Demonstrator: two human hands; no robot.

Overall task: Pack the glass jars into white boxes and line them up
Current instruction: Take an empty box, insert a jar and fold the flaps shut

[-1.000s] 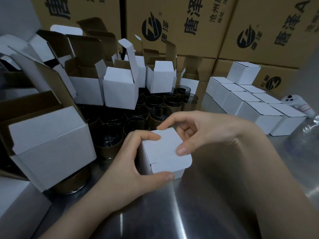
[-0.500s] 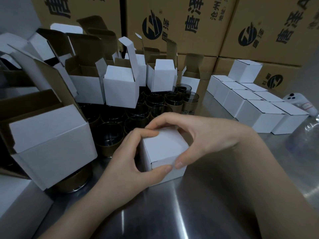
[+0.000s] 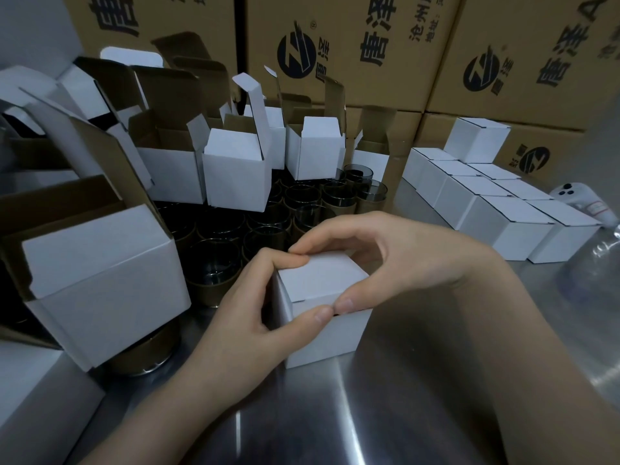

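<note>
Small white box [image 3: 327, 333], lid down, upright on the counter [image 3: 385, 417].
Pinched by left grip [image 3: 248, 317] and right grip [image 3: 389, 256], thumbs touching at its front top edge; glass jars [image 3: 214, 263] just behind-left of it, closed boxes [image 3: 513, 223] lined up far right of it.

The closed white box [image 3: 322, 283] at center hid whatever it held. The left hand [image 3: 255, 317] covered part of its left face. At lower left, an open box [image 3: 100, 280] hid most of a jar [image 3: 144, 360]. The top edge cut off the brown cartons [image 3: 352, 45], and the right edge a clear plastic object [image 3: 600, 270].
</note>
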